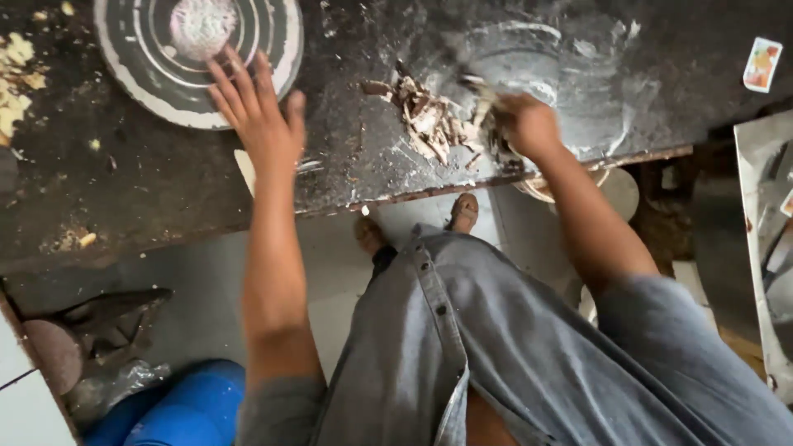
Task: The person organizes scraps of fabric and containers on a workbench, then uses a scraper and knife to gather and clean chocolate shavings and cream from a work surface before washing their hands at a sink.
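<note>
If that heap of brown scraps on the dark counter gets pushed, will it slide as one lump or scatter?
The heap of brown scraps is probably loose and light: separate slivers lie strewn at its edges. It would likely scatter. The counter looks dusty, so bits may drag. The right hand touches it.

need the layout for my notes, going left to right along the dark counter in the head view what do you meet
pale crumbs → round striped disc → left hand → pile of brown shavings → right hand → small colourful card

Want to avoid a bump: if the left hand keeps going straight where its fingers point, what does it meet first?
The left hand points toward the round striped plate; its fingertips already overlap the rim. Beyond that sits the white lump, probably next.
</note>
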